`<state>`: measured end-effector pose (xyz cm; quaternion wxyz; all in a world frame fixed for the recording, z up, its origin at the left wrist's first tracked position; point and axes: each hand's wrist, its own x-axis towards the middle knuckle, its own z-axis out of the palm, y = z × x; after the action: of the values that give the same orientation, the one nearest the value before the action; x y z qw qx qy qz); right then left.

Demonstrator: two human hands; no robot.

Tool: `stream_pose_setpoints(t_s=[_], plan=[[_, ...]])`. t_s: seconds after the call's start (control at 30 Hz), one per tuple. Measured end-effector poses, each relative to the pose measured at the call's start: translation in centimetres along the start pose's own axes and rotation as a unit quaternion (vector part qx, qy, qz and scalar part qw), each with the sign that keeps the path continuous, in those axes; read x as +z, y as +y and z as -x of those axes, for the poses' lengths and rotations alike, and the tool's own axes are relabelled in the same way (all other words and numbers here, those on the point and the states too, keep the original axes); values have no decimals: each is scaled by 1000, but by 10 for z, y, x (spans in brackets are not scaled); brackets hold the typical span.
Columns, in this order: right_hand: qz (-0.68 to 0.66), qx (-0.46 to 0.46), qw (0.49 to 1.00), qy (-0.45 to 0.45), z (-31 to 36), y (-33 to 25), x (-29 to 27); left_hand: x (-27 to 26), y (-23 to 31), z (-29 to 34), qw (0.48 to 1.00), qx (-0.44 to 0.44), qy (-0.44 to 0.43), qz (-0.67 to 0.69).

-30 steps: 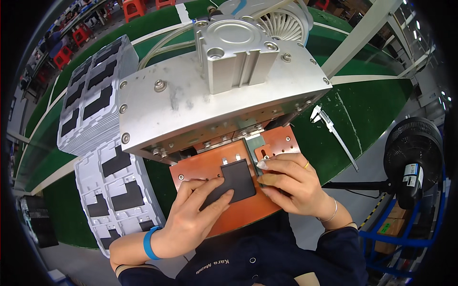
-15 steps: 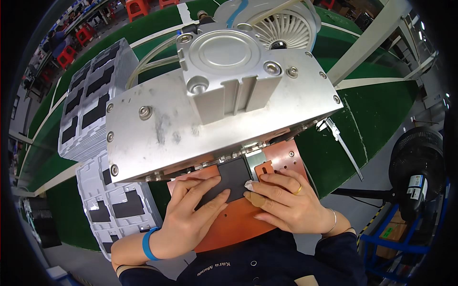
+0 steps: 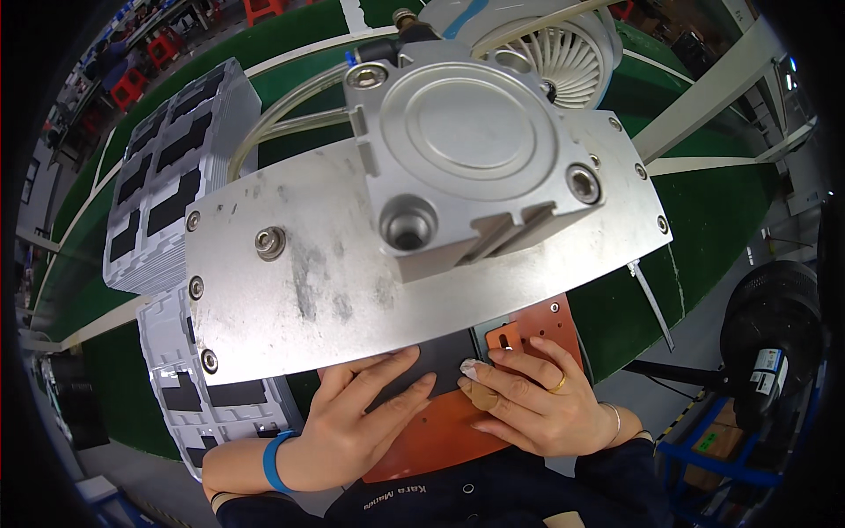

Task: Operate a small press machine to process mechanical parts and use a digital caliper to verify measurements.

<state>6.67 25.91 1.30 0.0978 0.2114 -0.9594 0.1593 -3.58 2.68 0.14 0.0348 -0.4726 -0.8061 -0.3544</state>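
A flat dark grey rectangular part [image 3: 438,359] lies on an orange-brown fixture plate [image 3: 449,431], half under the metal top plate of a press [image 3: 334,282]. My left hand [image 3: 356,418] lies flat on the part's left side, fingers spread and pointing up right. My right hand [image 3: 528,400], with a ring and bandaged fingertips, presses its fingertips on the part's right edge beside a small orange block [image 3: 503,337]. Neither hand grips anything.
A grey pneumatic cylinder [image 3: 466,150] stands on the press plate, with a white fan [image 3: 550,53] behind it. Stacked grey trays of dark parts [image 3: 167,176] stand at left, more trays [image 3: 189,396] lower left. A green conveyor belt [image 3: 713,211] runs behind. A black fan [image 3: 779,334] is at right.
The view has moved closer over the press, so the plate now hides more of the fixture. Both hands have pushed the dark part further under the plate.
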Motion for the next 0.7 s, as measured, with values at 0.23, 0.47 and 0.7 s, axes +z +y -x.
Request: stream_pose_setpoints(t_s=[0.23,0.47,0.7], plan=[[-11,5,1000,8,-1,-1,3,2,-1,3,1000,-12,2,-1],[-11,7,1000,9,-1,-1,3,2,-2,3,1000,-7,3,-2],[-24,45,995,81,7,7,-7,1,-2,2,1000,-3,1,1]])
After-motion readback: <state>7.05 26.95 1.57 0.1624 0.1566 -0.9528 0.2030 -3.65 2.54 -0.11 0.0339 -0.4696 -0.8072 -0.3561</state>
